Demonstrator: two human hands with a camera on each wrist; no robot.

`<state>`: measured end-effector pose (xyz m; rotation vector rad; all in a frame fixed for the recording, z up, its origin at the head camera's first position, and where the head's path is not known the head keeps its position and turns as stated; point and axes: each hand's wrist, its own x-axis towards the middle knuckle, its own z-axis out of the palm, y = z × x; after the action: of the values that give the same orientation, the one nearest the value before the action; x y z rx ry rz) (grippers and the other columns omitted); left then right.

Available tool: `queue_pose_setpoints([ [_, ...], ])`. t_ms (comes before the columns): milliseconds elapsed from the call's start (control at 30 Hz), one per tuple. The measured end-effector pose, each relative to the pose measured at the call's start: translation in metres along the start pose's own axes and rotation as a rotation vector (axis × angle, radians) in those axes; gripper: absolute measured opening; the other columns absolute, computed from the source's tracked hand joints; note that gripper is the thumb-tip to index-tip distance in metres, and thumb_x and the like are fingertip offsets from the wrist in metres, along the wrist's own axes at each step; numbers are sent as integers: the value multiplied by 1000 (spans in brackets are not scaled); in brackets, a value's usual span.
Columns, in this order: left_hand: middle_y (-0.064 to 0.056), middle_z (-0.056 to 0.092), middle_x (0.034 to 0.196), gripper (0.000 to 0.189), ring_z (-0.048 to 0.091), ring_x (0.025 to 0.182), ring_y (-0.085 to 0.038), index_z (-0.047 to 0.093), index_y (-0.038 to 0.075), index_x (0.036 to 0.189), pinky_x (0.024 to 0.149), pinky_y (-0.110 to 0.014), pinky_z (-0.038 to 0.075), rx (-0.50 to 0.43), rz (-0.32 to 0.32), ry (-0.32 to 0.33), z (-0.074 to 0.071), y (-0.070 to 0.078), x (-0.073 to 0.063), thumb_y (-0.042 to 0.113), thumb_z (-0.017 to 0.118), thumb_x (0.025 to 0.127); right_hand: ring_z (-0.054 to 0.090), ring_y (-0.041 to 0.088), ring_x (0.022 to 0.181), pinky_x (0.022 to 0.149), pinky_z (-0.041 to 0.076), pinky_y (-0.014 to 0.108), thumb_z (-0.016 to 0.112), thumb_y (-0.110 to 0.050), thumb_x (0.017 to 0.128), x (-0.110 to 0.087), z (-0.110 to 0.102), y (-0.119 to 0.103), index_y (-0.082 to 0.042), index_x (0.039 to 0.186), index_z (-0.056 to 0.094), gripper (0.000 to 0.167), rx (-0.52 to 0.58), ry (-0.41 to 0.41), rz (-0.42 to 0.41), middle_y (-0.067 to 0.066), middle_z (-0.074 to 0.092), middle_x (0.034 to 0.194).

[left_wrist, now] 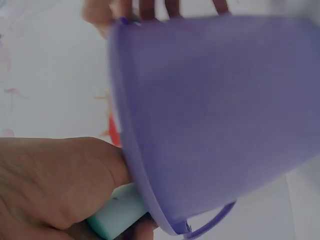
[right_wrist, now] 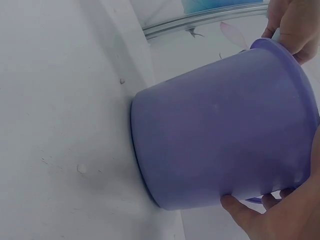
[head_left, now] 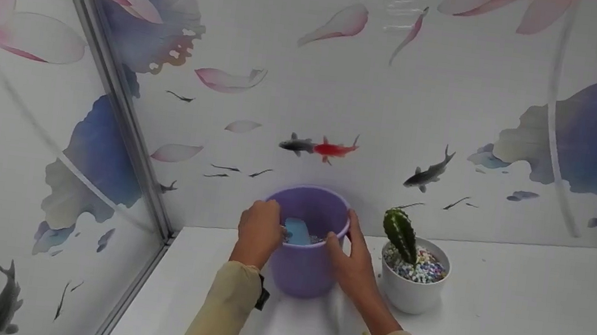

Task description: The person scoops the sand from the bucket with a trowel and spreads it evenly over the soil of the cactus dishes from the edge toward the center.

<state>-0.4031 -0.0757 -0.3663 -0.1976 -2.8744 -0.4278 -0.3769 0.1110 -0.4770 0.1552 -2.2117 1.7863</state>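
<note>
A purple bucket (head_left: 303, 273) stands on the white table against the back wall. Over its left rim, my left hand (head_left: 259, 230) grips a light blue shovel-like tool (head_left: 297, 231) whose flat part reaches into the bucket. The left wrist view shows the tool's pale, green-tipped end (left_wrist: 119, 214) under the curled fingers. My right hand (head_left: 351, 259) holds the bucket's right side, thumb at the near rim and fingers around the outside. Speckled grains (head_left: 317, 240) show inside the bucket; most of its bottom is hidden. A purple bail handle (left_wrist: 212, 222) hangs outside.
Close to the right of the bucket stands a white pot (head_left: 412, 289) with a cactus (head_left: 399, 234) and colourful pebbles (head_left: 424, 267). Small crumbs are scattered on the white table (head_left: 531, 310). Painted panels rise behind and at the left, joined by a metal post (head_left: 114, 88).
</note>
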Motion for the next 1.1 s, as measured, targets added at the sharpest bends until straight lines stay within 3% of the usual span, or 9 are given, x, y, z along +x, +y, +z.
queue_pose_setpoints([
  [133,-9,82,98,9,77,98,-30,84,11,96,90,-46,60,290,7,44,8,5,15,3,83,91,23,30,168,133,23,62,56,-49,111,1,0,0,-38,174,12,78,7,-1,-19,4,24,181],
  [233,-8,83,101,16,78,98,-29,87,14,99,89,-44,61,389,12,84,15,9,22,1,82,91,22,29,168,134,22,61,56,-50,111,2,-1,0,-39,174,12,78,3,2,-17,4,24,181],
  [367,-7,83,105,17,77,101,-30,87,13,104,92,-44,60,374,-10,90,20,14,27,2,78,95,21,30,168,134,22,61,56,-52,111,2,-2,-1,-41,174,11,78,-6,2,-8,4,21,182],
  [667,-12,80,115,18,77,109,-29,84,8,112,101,-52,57,301,-22,-41,14,15,20,6,83,94,21,32,168,134,20,59,57,-48,111,2,1,3,-35,175,12,80,-5,3,-32,7,21,182],
  [933,-14,79,122,24,72,120,-31,81,8,118,107,-57,51,221,49,-97,10,8,22,2,61,105,23,30,168,134,21,60,58,-43,112,2,0,2,-32,175,13,78,29,-4,-42,5,22,181],
  [1100,-14,78,127,23,74,117,-32,81,9,118,108,-56,50,305,23,-168,14,11,25,4,62,105,24,32,167,134,23,58,58,-40,111,4,1,2,-30,175,15,78,14,10,-45,8,23,181],
])
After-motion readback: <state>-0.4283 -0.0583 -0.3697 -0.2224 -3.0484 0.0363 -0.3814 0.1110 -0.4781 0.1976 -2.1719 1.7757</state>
